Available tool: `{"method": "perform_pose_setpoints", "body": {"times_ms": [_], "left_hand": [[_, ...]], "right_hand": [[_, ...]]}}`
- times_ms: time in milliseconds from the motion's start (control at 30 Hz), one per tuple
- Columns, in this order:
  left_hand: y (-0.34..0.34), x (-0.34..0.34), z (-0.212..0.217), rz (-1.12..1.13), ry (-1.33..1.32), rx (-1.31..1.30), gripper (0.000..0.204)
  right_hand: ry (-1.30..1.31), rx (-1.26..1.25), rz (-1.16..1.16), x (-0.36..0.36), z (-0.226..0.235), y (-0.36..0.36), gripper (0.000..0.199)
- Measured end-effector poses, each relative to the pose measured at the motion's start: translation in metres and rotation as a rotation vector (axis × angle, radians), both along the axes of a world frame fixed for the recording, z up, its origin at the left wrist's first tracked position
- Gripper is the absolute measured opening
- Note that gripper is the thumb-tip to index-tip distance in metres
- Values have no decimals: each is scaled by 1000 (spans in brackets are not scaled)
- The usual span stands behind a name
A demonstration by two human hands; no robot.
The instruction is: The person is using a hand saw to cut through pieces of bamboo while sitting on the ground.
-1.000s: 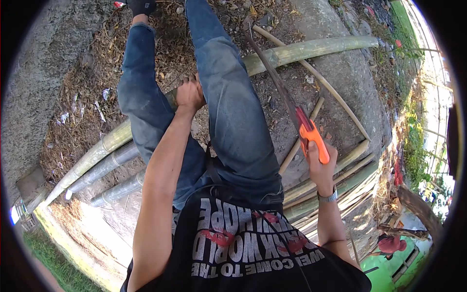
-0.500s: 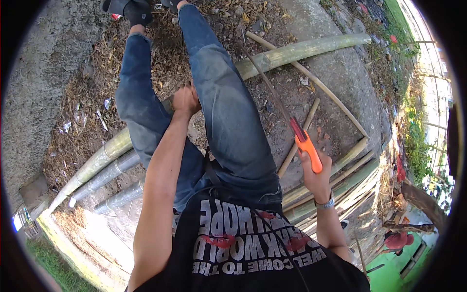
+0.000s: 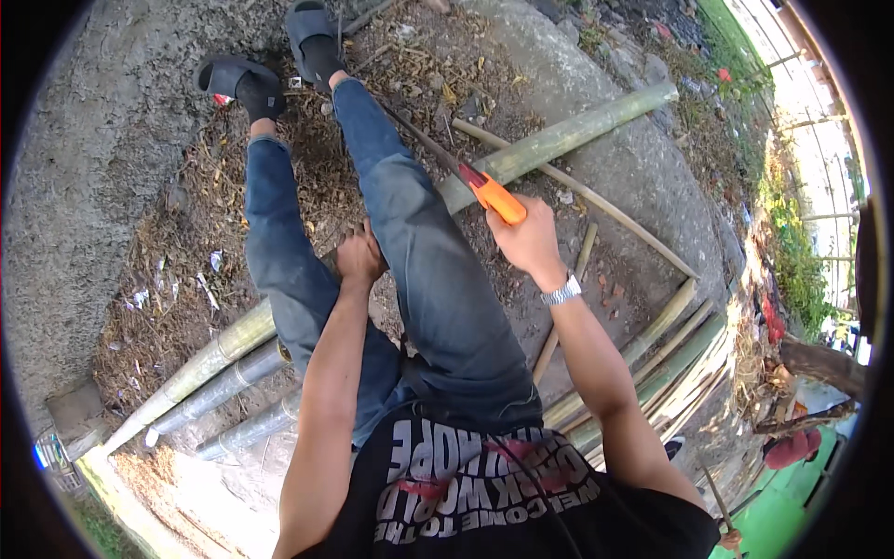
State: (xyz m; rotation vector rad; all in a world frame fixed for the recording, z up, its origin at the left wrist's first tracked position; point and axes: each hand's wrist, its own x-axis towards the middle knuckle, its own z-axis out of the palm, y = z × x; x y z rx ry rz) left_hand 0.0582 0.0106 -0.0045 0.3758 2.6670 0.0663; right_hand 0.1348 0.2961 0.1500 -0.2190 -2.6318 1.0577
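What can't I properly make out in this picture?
All in the head camera's view:
Bamboo pole: stretches of it are hidden by the legs.
Saw blade: its far end is hard to follow near the right lower leg.
Orange handle: its rear is covered by the right hand.
Left hand: palm side turned away, so its grip is unclear.
Reddish shape, lower right: too small and blurred to identify.

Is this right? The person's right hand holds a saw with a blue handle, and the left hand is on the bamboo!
Not quite: the saw has an orange handle, not blue. The head view shows it. The right hand does hold it, and the left hand is on the bamboo.
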Motion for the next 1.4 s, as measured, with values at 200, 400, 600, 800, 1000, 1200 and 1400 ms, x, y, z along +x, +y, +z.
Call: {"method": "perform_pose_setpoints", "body": {"times_ms": [200, 400, 600, 800, 1000, 1200, 1400], "left_hand": [[-5, -12, -15, -77, 259, 102, 51], [-4, -8, -13, -53, 237, 117, 50], [8, -12, 7, -83, 218, 54, 45], [-5, -9, -27, -107, 402, 25, 53], [-3, -6, -9, -49, 242, 90, 49], [0, -23, -13, -52, 219, 66, 52], [7, -23, -9, -42, 329, 107, 57]], "right_hand": [[-166, -268, -81, 29, 8, 8, 31], [-201, -415, -136, 54, -27, 21, 45], [-297, -468, -205, 176, 27, 36, 27], [-112, -215, -97, 12, -23, 14, 36], [-166, -167, -43, 16, -27, 9, 38], [-276, -353, -172, 165, 35, 10, 17], [-150, -260, -200, -20, -37, 8, 37]]}}
